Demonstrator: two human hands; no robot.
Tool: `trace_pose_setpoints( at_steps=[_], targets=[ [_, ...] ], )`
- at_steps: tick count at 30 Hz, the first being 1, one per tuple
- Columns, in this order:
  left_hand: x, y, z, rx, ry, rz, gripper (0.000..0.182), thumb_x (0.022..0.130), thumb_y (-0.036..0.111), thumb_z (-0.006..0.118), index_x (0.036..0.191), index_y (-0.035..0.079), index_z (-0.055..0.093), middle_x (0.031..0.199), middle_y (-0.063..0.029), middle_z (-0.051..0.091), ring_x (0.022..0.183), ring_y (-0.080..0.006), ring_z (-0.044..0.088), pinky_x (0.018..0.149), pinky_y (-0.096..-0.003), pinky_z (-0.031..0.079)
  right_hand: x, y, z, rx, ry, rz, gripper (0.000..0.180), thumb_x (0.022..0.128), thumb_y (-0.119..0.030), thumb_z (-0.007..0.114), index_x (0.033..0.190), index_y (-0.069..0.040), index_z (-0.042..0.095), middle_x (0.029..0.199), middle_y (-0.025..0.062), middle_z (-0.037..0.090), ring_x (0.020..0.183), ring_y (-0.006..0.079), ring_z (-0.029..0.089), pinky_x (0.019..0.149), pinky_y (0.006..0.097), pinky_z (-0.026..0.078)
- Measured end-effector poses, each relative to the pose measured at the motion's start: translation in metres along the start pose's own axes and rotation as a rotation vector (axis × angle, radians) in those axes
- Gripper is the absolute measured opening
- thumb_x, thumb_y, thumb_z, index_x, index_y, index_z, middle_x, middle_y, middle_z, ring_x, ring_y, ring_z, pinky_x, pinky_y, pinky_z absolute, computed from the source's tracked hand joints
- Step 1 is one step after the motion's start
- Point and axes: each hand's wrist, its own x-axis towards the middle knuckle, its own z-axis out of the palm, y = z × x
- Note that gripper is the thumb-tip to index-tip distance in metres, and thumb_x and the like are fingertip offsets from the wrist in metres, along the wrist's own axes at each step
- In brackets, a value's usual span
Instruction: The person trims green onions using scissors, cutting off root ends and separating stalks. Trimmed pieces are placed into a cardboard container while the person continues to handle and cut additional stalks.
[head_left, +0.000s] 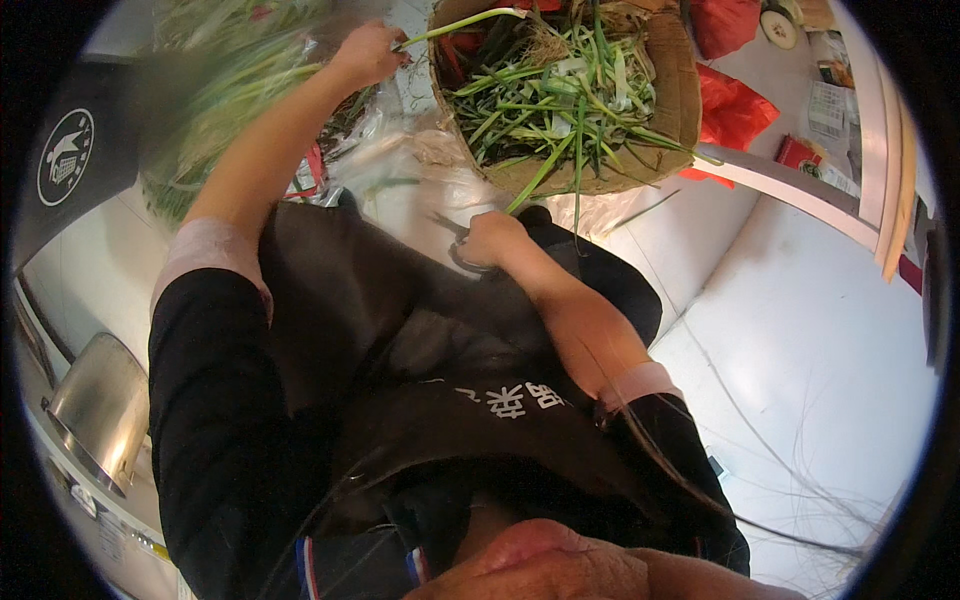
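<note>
My left hand (369, 54), at the top left of centre, grips a long green onion stalk (469, 22) that slants up to the right, its pale end over the box rim. My right hand (493, 238), above my lap, holds dark-handled scissors (466, 259), whose blades point up and left, partly blurred. Just beyond it stands a cardboard box (679, 82) heaped with green onion leaves and trimmings (555, 105); some leaves hang over its near rim. Left of the box, partly behind my left forearm, lie bundles of green onions (232, 112) in clear plastic.
A dark bin (82, 157) with a white emblem stands at the left. Below it is a metal pot (101, 412). Crumpled clear plastic (442, 150) lies between the bundles and box. Red plastic bags (731, 109) and a pale shelf edge (795, 187) are at the right.
</note>
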Motion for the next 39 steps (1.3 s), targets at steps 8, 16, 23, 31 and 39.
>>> trace_pose_setpoints(
  at_steps=[8, 16, 23, 31, 39],
  targets=[
    [0.005, 0.034, -0.056, -0.130, -0.121, -0.003, 0.029, 0.094, 0.029, 0.052, 0.089, 0.003, 0.065, 0.085, -0.0234, 0.063, 0.084, -0.0445, 0.060, 0.076, -0.0511, 0.047, 0.027, -0.001, -0.014, 0.152, -0.027, -0.039, 0.047, 0.076, -0.037, 0.064, 0.102, 0.002, 0.071, 0.108, 0.0262, 0.067, 0.103, 0.0386, 0.065, 0.088, 0.0431, 0.053],
    [-0.011, 0.114, -0.132, -0.322, -0.124, -0.056, 0.029, 0.098, 0.029, 0.049, 0.112, 0.004, 0.057, 0.093, -0.0225, 0.062, 0.091, -0.0413, 0.060, 0.079, -0.0491, 0.045, 0.037, 0.007, 0.002, 0.106, 0.170, -0.083, 0.059, 0.075, -0.048, 0.069, 0.105, 0.002, 0.070, 0.107, 0.0252, 0.068, 0.103, 0.0394, 0.065, 0.090, 0.0430, 0.052],
    [-0.019, 0.164, -0.156, -0.439, -0.102, -0.029, 0.025, 0.095, 0.023, 0.051, 0.104, 0.005, 0.067, 0.099, -0.0186, 0.060, 0.095, -0.0370, 0.059, 0.085, -0.0435, 0.047, -0.039, 0.008, -0.099, 0.496, 0.079, -0.223, 0.053, 0.086, -0.043, 0.067, 0.105, 0.006, 0.066, 0.103, 0.0183, 0.071, 0.082, 0.0276, 0.071, 0.079, 0.0381, 0.056],
    [-0.019, 0.217, -0.142, -0.425, -0.101, -0.111, 0.023, 0.089, 0.021, 0.061, 0.105, 0.007, 0.071, 0.096, -0.0157, 0.062, 0.095, -0.0366, 0.060, 0.083, -0.0435, 0.048, -0.120, 0.035, -0.158, 1.531, 0.677, -0.565, 0.033, 0.093, -0.030, 0.068, 0.098, 0.003, 0.065, 0.081, 0.0087, 0.066, 0.064, 0.0134, 0.064, 0.055, 0.0247, 0.052],
    [-0.014, 0.231, -0.114, -0.490, -0.072, -0.068, 0.024, 0.089, 0.020, 0.063, 0.107, 0.005, 0.069, 0.096, -0.0151, 0.063, 0.090, -0.0350, 0.062, 0.080, -0.0407, 0.049, -0.102, 0.050, -0.168, 1.329, 0.750, -0.487, 0.028, 0.095, -0.024, 0.064, 0.085, 0.002, 0.064, 0.068, 0.0056, 0.062, 0.052, 0.0102, 0.057, 0.048, 0.0236, 0.045]
  ],
)
